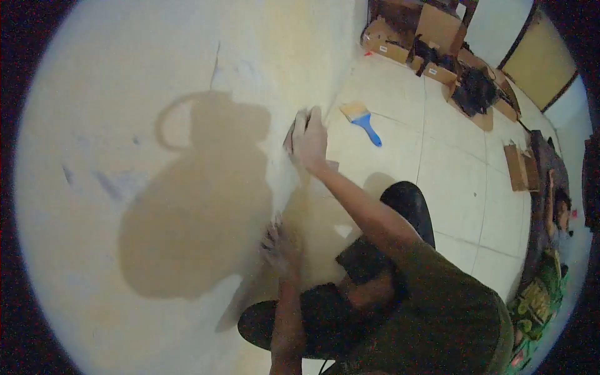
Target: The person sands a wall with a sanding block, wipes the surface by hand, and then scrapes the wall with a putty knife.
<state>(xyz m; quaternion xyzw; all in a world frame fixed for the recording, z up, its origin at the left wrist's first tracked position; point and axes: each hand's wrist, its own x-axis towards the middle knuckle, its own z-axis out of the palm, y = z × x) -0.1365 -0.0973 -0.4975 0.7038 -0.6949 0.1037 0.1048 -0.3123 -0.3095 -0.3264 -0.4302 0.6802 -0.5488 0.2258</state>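
A pale wall (206,219) fills the left side of the view, with grey smudges and a thin crack. My right hand (310,139) is closed around a small brown piece that looks like sandpaper (289,139), pressed to the wall near its foot. Lower down, my left hand (279,250) rests against the wall, its dusty fingers spread and holding nothing visible. On the floor to the right of my right hand lies a wide paintbrush (362,122) with pale bristles and a blue handle. Another small brown piece (333,165) shows beside my right wrist.
Cardboard boxes (439,31) with dark contents stand at the back on the tiled floor (453,169). An open carton (522,167) sits at the right. A person (559,212) is at the far right edge, near green patterned cloth (534,303). My bent knees are close below my hands.
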